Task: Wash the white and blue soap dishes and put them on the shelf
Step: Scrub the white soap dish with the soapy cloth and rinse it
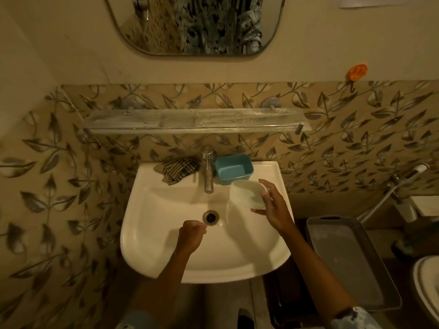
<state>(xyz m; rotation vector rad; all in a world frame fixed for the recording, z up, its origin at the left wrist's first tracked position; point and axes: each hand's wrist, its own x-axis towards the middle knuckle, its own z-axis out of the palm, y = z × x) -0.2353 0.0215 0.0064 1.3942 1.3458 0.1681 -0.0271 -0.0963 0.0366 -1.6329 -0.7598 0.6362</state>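
My right hand (273, 207) grips the white soap dish (247, 193) and holds it tilted over the right side of the white sink (152, 233); water runs off its lower edge into the basin. The blue soap dish (234, 169) stands on the sink's back rim, just right of the metal tap (208, 169). Over the basin near the drain (210, 216), my left hand (191, 236) is closed in a fist with nothing visible in it. The glass shelf (194, 122) hangs on the wall above the tap, bare and wet in places.
A checked cloth (179, 169) lies on the sink's back rim left of the tap. A grey tray (346, 264) stands right of the sink, beside a toilet (427, 283). A mirror (194, 24) hangs above the shelf, and an orange hook (356, 71) sticks on the right wall.
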